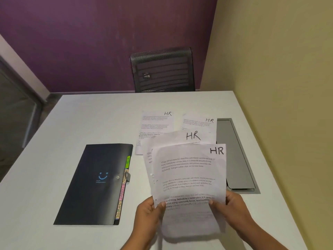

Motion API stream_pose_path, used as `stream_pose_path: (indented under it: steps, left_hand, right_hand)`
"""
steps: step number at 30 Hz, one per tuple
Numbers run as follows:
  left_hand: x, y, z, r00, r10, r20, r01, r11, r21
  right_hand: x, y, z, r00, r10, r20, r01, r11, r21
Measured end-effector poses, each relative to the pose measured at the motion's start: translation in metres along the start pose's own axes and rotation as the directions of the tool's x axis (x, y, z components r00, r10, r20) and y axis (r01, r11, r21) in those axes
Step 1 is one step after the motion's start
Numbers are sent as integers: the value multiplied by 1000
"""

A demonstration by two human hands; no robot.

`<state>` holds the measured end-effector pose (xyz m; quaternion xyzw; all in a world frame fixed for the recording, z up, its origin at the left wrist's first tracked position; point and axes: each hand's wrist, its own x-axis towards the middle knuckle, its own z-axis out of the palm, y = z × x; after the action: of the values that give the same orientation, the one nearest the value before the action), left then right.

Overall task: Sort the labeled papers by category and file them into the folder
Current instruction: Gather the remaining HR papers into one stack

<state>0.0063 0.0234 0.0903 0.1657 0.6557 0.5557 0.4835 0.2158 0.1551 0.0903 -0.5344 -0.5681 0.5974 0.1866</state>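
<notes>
White table [75, 123] under a purple wall, left hand [147, 212] and right hand [232, 204] each pinching the fanned HR sheets [189, 177] beside the shut black folder [93, 183]; the loose back sheet could slide free.

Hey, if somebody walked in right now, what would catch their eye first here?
Probably the sheets marked HR, held up by both hands, left hand and right hand, near the table's front edge. Next, the dark folder with a smiley lying closed to their left, coloured tabs along its right edge. Two more HR papers lie flat behind.
</notes>
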Motion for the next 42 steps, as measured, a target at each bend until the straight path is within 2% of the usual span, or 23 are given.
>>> stream_pose_path:
  steps: [8,12,18,23,26,28,30,33,37,39,42]
  left_hand:
    - [22,13,5,970,218,-104,-177,936,303]
    - [29,13,9,957,288,-36,-251,883,396]
    - [46,2,12,931,364,25,-337,832,441]
    - [56,15,17,975,219,-16,-202,920,336]
    - [65,23,17,983,183,-33,-173,964,204]
    - [72,27,15,992,128,9,-129,984,123]
    - [80,27,11,999,35,29,-38,992,117]
    - [95,19,2,999,-47,-1,47,991,122]
    - [112,16,-4,994,-84,-65,85,996,2]
    - [121,16,-7,991,-70,-112,68,998,-16]
    - [135,17,-11,981,-58,-183,50,997,-51]
  right_hand:
    - [4,-24,6,984,-108,-142,123,987,106]
    - [8,-23,8,978,-163,-128,171,983,60]
    - [22,-11,8,988,-71,-136,81,994,77]
    - [37,-4,3,991,-60,-116,62,998,16]
    - [49,-3,0,993,-57,-103,55,998,-26]
    - [59,-4,-1,991,-36,-131,36,999,1]
    - [72,-6,-2,986,12,-166,0,997,73]
    - [93,-14,-2,992,56,-112,-41,990,132]
    - [126,-36,-1,997,71,-39,-67,993,100]
    - [155,-37,-2,983,133,-125,-123,989,83]
    - [204,-28,-9,934,122,-336,-159,984,-85]
